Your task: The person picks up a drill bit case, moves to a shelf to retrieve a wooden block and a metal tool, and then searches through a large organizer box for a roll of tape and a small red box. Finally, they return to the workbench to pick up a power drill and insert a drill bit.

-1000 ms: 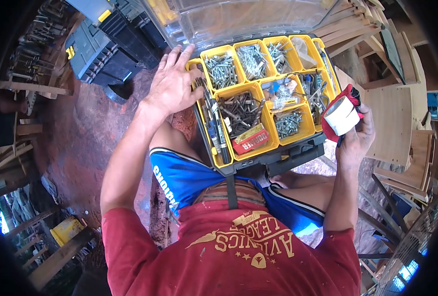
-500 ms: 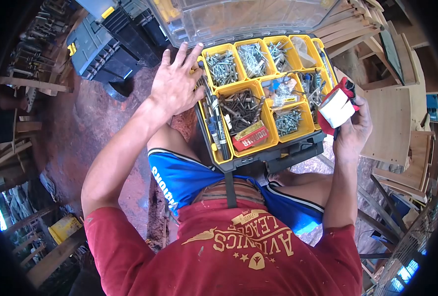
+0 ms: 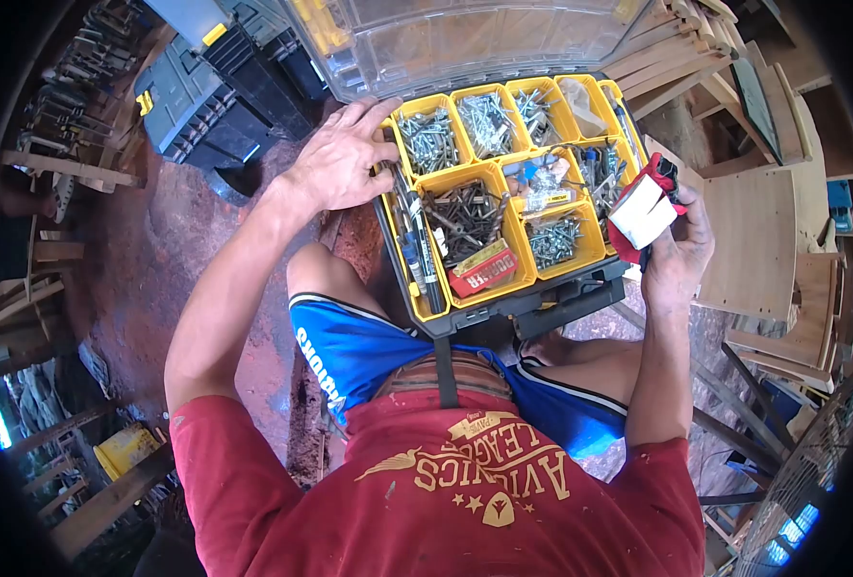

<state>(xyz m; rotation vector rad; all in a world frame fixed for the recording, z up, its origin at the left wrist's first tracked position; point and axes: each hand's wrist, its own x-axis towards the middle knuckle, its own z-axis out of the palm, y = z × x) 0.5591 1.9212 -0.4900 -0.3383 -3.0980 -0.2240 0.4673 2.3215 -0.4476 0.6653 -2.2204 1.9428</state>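
An open organizer case (image 3: 526,314) with yellow bins rests over my lap. My left hand (image 3: 345,159) is at its upper left corner, fingers curled over the edge. My right hand (image 3: 678,252) grips a red object with a white face (image 3: 644,212) and a black end, beside the case's right edge; I cannot tell what kind it is. Screws (image 3: 429,137) fill several bins. Drill bits and dark metal pieces (image 3: 465,216) share a larger bin with a red Dormer box (image 3: 484,269). Markers (image 3: 417,240) lie in the narrow left slot.
The clear lid (image 3: 465,43) stands raised behind the bins. Black tool boxes (image 3: 196,96) are on the floor at the upper left. Wooden chair parts (image 3: 753,240) stack up on the right. A yellow container (image 3: 126,447) sits at the lower left.
My left hand has drawn its spread fingers in around the case's corner. My right hand has shifted slightly left with the red and white object.
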